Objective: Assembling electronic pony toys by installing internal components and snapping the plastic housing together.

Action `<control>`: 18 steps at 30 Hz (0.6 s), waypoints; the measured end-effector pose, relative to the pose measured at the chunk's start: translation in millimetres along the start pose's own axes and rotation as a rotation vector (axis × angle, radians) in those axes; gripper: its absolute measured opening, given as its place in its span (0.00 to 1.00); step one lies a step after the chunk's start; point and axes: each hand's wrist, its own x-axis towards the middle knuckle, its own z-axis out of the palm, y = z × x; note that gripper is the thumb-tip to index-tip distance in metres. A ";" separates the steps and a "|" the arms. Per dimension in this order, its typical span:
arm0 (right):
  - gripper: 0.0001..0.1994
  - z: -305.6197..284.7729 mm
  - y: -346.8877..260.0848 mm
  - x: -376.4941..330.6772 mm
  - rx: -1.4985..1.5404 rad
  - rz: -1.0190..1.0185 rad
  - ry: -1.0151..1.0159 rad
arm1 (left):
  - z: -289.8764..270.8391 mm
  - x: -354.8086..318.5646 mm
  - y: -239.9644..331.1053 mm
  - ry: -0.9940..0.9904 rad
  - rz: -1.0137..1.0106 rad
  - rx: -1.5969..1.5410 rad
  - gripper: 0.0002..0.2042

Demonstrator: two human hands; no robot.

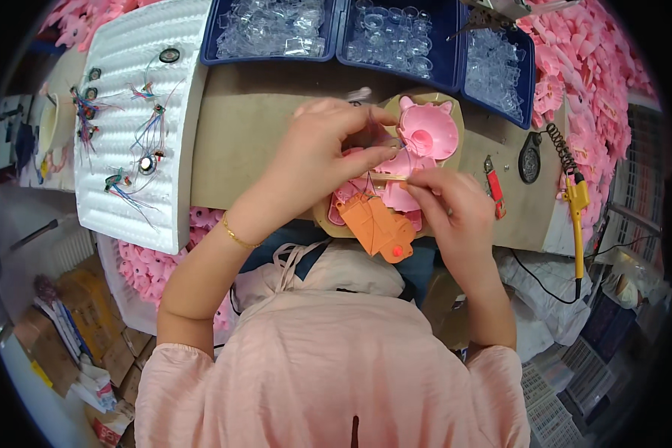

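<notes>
Pink toy shell (pixel 431 123) sits in its tan holder (pixel 452 102), slanting far-right to near-left, left hand (pixel 328 142) nearer its bowl-shaped end, right hand (pixel 459 201) at its near-right side, both sets of fingertips narrowed, grips impossible to tell.

The eared toy shell (pixel 442 128) is pink, the plastic housing (pixel 367 224) orange, the bins (pixel 446 60) navy, the foam sheet (pixel 119 216) white.
</notes>
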 end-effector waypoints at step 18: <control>0.03 34.4 12.0 12.9 -0.141 -0.091 -0.021 | -0.1 -4.0 4.0 0.010 0.146 0.519 0.07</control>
